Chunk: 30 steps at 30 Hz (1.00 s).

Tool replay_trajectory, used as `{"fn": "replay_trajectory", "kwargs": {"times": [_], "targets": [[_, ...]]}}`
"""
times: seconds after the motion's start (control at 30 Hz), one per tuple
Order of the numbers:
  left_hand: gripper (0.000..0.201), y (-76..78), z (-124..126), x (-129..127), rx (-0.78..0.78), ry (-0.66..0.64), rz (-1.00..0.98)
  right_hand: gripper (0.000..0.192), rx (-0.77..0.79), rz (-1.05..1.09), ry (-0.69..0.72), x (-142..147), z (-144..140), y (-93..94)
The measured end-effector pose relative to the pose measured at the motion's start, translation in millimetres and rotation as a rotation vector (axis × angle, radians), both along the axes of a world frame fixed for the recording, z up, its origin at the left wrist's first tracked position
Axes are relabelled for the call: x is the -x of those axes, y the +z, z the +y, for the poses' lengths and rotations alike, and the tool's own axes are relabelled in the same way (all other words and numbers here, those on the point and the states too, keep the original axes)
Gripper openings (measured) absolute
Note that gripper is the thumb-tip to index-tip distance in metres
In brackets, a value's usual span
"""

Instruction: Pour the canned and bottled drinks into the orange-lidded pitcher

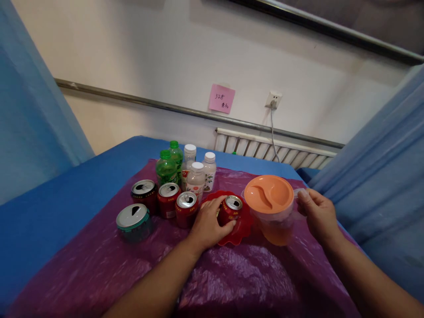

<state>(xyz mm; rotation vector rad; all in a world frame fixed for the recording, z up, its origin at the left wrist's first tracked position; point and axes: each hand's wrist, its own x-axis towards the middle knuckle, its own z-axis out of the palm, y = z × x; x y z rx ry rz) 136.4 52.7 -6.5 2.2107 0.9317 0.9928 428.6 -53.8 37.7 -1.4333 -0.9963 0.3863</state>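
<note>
My left hand (209, 222) is closed around a small red drink can (231, 211), its open top facing up. The can stands over a red scalloped plate (234, 238). On the right, my right hand (316, 214) grips the handle of a clear plastic pitcher (276, 227), whose orange lid (269, 194) is on. Amber liquid shows in the pitcher's lower part. Just left of my left hand is another red can (186, 211) with an opened top.
More opened cans stand left: a red can (169, 201), a dark-topped can (145, 196) and a teal-rimmed can (134, 223). Behind are green bottles (166, 168) and white-capped bottles (195, 181). Purple plastic sheeting (159, 269) covers the blue surface (43, 212). Blue curtains (380, 168) hang at both sides.
</note>
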Motion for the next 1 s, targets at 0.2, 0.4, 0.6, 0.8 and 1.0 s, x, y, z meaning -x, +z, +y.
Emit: {"fn": "replay_trajectory", "kwargs": {"times": [0.2, 0.4, 0.6, 0.8, 1.0], "targets": [[0.06, 0.1, -0.2, 0.5, 0.011, -0.006, 0.003, 0.048, 0.003, -0.035, -0.003, -2.3, 0.0, -2.1], [0.061, -1.9, 0.7, 0.4, 0.007, -0.009, 0.005, 0.049, 0.006, -0.016, -0.006, -0.5, -0.2, -0.1], [0.062, -1.1, 0.5, -0.1, 0.01, 0.001, 0.01, 0.049, -0.001, 0.007, 0.0, 1.0, -0.3, 1.5], [0.063, -3.4, 1.1, -0.3, 0.007, 0.005, 0.0, 0.046, -0.013, -0.001, -0.007, -1.9, -0.5, -1.5], [0.063, -2.9, 1.2, -0.6, 0.007, 0.01, 0.003, 0.047, 0.001, -0.021, -0.02, -2.4, -0.9, -1.5]]}}
